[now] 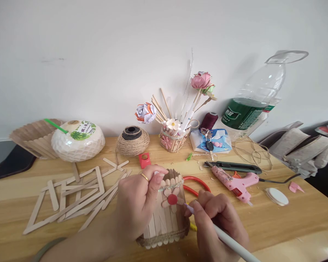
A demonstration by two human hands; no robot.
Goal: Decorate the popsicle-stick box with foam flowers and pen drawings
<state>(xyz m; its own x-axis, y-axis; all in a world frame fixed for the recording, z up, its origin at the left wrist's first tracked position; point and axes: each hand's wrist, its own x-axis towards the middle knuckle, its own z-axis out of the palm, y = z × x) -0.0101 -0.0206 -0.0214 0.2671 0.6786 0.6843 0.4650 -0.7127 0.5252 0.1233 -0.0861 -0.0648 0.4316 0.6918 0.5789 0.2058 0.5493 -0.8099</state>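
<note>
My left hand (135,202) grips a small holder (161,220) made of upright craft sticks, its thumb at the top rim. Twine runs round the holder's lower end, and a glittery cord circles it near the top. On its front sits a flower (172,199) with wooden petals and a red round centre; some petals look pinkish. My right hand (221,218) is closed around a marker pen (229,241) with a white barrel and a purplish tip. That tip is at the flower's right-hand petal; I cannot tell whether it touches. Part of the holder is hidden behind my left hand.
Loose craft sticks (71,203) lie at left. Behind stand a white coconut (79,143) with a green straw, a twine spool (132,142) and a decorated pot (176,142). Red-handled scissors (198,179), a utility knife (237,166), a pink glue gun (235,183) and a large bottle (248,105) are rightward.
</note>
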